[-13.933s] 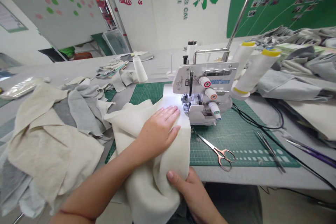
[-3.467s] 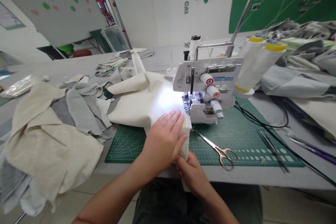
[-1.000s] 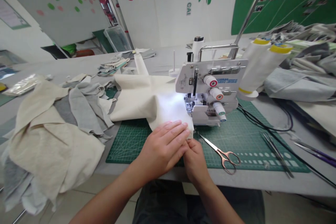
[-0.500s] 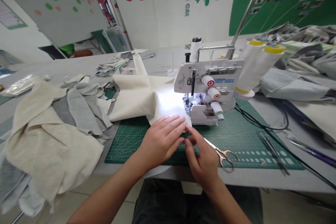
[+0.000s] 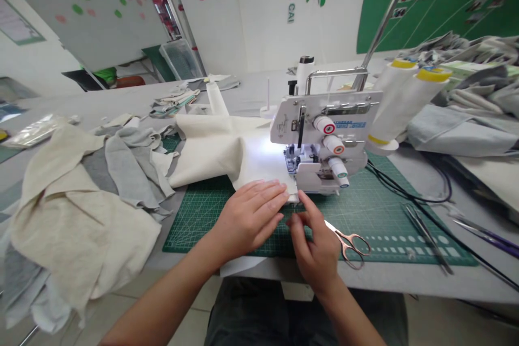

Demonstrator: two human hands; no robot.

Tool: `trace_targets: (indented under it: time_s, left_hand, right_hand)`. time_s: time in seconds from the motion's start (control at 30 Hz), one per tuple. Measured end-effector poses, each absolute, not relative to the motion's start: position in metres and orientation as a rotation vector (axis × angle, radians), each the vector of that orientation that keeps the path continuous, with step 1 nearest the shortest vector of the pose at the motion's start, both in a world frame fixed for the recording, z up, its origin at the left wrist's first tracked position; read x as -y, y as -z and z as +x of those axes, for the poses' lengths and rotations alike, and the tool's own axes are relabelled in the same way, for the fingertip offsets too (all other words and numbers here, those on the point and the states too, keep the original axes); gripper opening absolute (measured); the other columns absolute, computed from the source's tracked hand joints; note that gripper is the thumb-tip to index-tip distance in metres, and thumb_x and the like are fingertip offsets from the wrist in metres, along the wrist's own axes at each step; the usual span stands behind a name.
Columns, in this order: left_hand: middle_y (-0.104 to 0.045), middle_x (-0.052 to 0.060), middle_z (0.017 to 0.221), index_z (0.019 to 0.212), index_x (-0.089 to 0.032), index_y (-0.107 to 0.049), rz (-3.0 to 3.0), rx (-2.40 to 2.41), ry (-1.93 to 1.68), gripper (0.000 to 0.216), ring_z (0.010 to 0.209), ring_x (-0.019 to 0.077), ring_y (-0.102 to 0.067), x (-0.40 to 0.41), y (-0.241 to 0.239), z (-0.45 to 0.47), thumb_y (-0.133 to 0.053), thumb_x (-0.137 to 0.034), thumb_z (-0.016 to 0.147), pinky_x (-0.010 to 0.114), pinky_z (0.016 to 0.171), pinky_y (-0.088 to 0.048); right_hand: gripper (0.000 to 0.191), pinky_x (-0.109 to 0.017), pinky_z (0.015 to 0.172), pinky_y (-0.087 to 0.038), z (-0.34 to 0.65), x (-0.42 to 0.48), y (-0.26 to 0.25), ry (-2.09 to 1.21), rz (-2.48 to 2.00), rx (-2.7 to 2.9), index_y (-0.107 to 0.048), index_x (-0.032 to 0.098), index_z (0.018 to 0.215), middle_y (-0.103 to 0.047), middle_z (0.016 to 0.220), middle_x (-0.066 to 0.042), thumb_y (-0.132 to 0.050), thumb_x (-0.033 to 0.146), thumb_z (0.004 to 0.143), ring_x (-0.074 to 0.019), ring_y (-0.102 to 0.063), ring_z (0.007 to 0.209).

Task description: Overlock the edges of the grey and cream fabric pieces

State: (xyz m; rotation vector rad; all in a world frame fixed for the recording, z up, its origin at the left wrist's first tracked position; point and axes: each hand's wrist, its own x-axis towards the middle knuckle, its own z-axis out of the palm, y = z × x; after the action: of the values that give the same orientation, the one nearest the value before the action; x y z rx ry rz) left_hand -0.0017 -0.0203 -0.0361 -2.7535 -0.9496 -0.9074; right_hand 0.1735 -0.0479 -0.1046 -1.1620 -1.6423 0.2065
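Observation:
A cream fabric piece (image 5: 259, 165) lies under the lit needle area of a white overlock sewing machine (image 5: 324, 113). My left hand (image 5: 253, 213) rests flat on its near end, fingers stretched out together. At the near right corner of the cloth, my right hand (image 5: 314, 235) has its index fingertip at the edge, close to the machine's front. Its thumb is apart from that finger and the other fingers are curled, with nothing visible between them. Beside the right hand lie scissors with copper-coloured handles (image 5: 352, 246), their blades partly hidden behind it.
A green cutting mat (image 5: 194, 221) lies beneath the machine. Tweezers (image 5: 430, 240) and purple-handled snips (image 5: 486, 235) are at the right. Crumpled cream and grey cloth (image 5: 85, 211) hangs over the left table edge. Thread cones (image 5: 421, 102) and folded fabrics (image 5: 458, 130) stand behind, right.
My right index finger has moved slightly up and away from the left hand's fingertips, baring the fabric's near corner. The left hand stays flat. The view has shifted a little.

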Motion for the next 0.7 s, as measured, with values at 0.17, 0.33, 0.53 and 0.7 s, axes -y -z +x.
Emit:
trace_targets:
  time_s: [0.17, 0.33, 0.53, 0.7]
  left_hand:
    - [-0.062, 0.010, 0.135, 0.129, -0.015, -0.057, -2.795, 0.986, 0.843, 0.036, 0.128, 0.0230, -0.054, 0.013, 0.030, -0.003, -0.055, -0.020, 0.094, 0.040, 0.108, -0.044]
    - [-0.059, 0.009, 0.138, 0.130, -0.016, -0.056, -2.870, 1.003, 0.731, 0.036, 0.127, 0.0245, -0.053, 0.005, 0.021, -0.005, -0.054, -0.025, 0.095, 0.042, 0.107, -0.044]
    - [-0.054, 0.010, 0.144, 0.129, -0.017, -0.055, -2.978, 0.993, 0.673, 0.037, 0.135, 0.0241, -0.047, -0.004, 0.017, -0.011, -0.054, -0.025, 0.094, 0.044, 0.114, -0.037]
    - [-0.052, 0.010, 0.146, 0.134, -0.017, -0.052, -2.987, 1.012, 0.683, 0.042, 0.139, 0.0229, -0.043, -0.008, 0.021, -0.012, -0.055, -0.022, 0.092, 0.045, 0.117, -0.034]
  right_hand:
    - [0.059, -0.032, 0.065, -0.055, 0.173, 0.047, 0.106, -0.206, -1.141, 1.671, -0.035, 0.026, 0.151, -0.075, 0.101, -0.007, -0.051, 0.015, 0.096, -0.0181, -0.069, 0.069]
    - [0.061, -0.033, 0.065, -0.055, 0.172, 0.046, 0.106, -0.228, -1.132, 1.696, -0.033, 0.027, 0.153, -0.076, 0.103, -0.008, -0.051, 0.016, 0.096, -0.0183, -0.070, 0.069]
    - [0.059, -0.032, 0.068, -0.056, 0.173, 0.050, 0.107, -0.249, -1.154, 1.686, -0.034, 0.027, 0.152, -0.076, 0.106, -0.007, -0.050, 0.016, 0.096, -0.0181, -0.072, 0.072]
    - [0.058, -0.033, 0.068, -0.057, 0.174, 0.052, 0.108, -0.267, -1.157, 1.686, -0.033, 0.028, 0.152, -0.075, 0.109, -0.007, -0.048, 0.016, 0.097, -0.0179, -0.072, 0.072]
